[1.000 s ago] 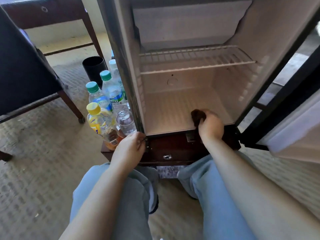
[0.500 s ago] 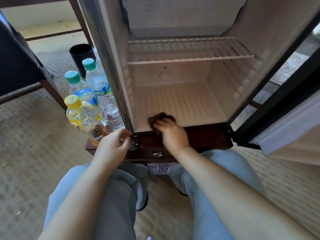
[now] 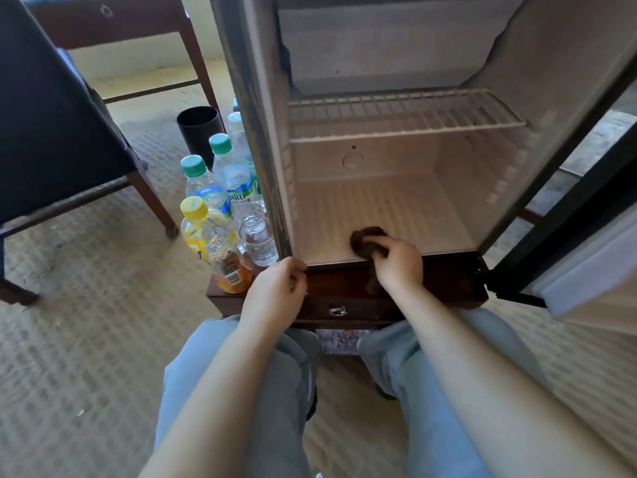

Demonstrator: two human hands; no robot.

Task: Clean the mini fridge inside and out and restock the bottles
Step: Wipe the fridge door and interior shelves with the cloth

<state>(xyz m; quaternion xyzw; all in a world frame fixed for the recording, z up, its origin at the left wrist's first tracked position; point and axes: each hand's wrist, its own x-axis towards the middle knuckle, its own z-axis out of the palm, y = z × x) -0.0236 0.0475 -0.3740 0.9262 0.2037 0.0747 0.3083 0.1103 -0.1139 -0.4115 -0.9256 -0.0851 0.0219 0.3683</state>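
Right hand (image 3: pixel 396 267) grips a cloth (image 3: pixel 367 240), pressing it to the fridge (image 3: pixel 396 201) floor at its front edge, likely wiping. Left hand (image 3: pixel 275 291), fingers curled at the front-left corner, seems to brace; grip cannot be told. Bottles (image 3: pixel 213 215) wait outside on the stand's (image 3: pixel 444 281) left edge.

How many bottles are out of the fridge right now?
4, all beside the fridge's left wall: yellow-capped bottle nearest, front green-capped bottle behind it, rear green-capped bottle next, pale-capped bottle farthest back. Another may be hidden behind the fridge.
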